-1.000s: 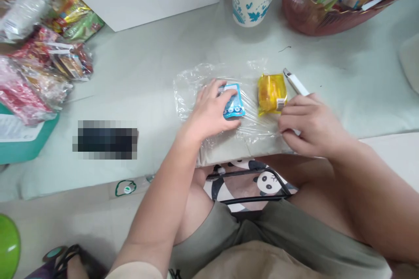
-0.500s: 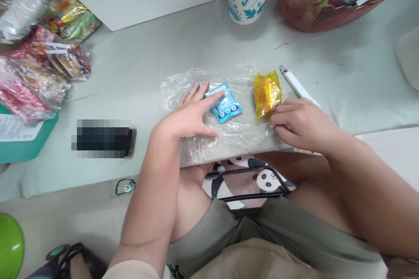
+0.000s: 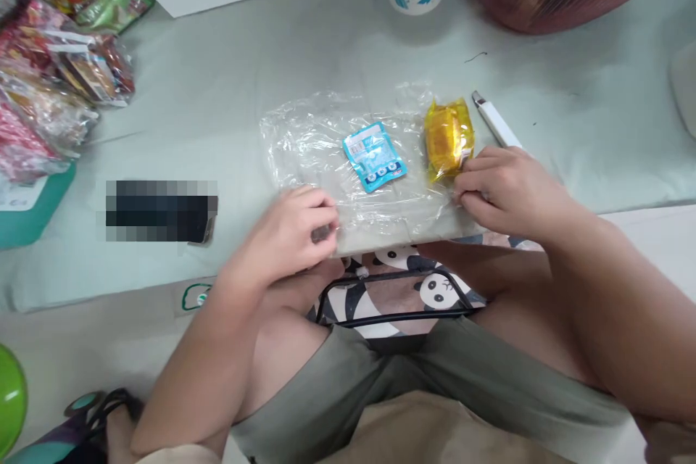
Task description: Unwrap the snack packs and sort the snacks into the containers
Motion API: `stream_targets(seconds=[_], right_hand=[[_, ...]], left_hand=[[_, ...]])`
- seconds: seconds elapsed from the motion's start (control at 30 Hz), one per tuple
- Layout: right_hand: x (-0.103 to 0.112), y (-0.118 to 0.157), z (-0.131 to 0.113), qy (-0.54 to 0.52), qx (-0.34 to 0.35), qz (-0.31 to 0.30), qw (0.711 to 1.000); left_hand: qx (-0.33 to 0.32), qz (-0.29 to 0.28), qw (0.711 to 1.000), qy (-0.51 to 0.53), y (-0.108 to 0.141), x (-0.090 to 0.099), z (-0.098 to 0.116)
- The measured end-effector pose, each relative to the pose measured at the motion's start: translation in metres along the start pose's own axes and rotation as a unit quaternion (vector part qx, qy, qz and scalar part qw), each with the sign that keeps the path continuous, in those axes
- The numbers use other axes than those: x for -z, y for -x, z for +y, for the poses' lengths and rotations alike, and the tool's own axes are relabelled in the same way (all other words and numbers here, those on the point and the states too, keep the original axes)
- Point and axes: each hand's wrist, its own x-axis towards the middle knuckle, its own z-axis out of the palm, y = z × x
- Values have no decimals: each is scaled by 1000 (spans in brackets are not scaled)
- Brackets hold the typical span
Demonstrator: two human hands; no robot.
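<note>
After leaving the blue packet (image 3: 375, 157) uncovered on clear plastic (image 3: 304, 134), has curled left grip (image 3: 293, 230) narrow at its near edge; keeps right grip (image 3: 510, 186) narrow beside yellow packet (image 3: 449, 138); cannot tell if pinching plastic.

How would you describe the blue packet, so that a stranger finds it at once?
On the pale green cloth, look for the crinkled clear plastic near the front edge. The blue packet lies on it, to the left of the yellow packet. It is flat, with white circles on a dark band along its near end, while the yellow packet is puffy.
</note>
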Motion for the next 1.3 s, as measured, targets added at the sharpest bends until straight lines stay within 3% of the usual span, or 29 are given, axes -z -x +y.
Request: stream_targets(seconds=[0.17,0.37,0.4,0.47,0.53,0.6,0.67,0.77,0.87,0.93,1.03,1.13,1.3], right_hand=[[-3,4,1,5,-25,29,999],[2,8,1,-56,-11,22,998],[4,10,0,-89,-19,46,995],[6,15,-3,-135,-85,169,973],[7,16,-8,-128,-179,322,921],[6,10,-13,-99,-224,390,888],[3,-3,-19,-85,-220,368,899],[-6,-29,-26,-70,-191,307,930],[-18,-47,-30,-62,-160,264,949],[-26,-51,-29,-63,-147,255,954],[-33,-49,-26,-70,-133,249,957],[-34,-47,-23,-87,-129,245,957],[-32,-43,-15,-153,-161,242,945]], left_hand=[[-1,4,999,41,13,9,-18],[25,-32,998,41,25,19,-14],[22,-6,998,58,24,19,-12],[11,115,989,98,16,18,-9],[-3,270,956,110,0,14,-5],[-1,362,929,75,-23,7,1],[44,348,935,42,-47,-2,9],[97,239,966,18,-77,-15,19],[117,141,983,-9,-89,-25,22],[124,112,986,-16,-88,-29,21],[126,125,984,-1,-82,-29,19],[129,179,974,47,-78,-26,18],[224,275,914,196,-81,-24,4]])
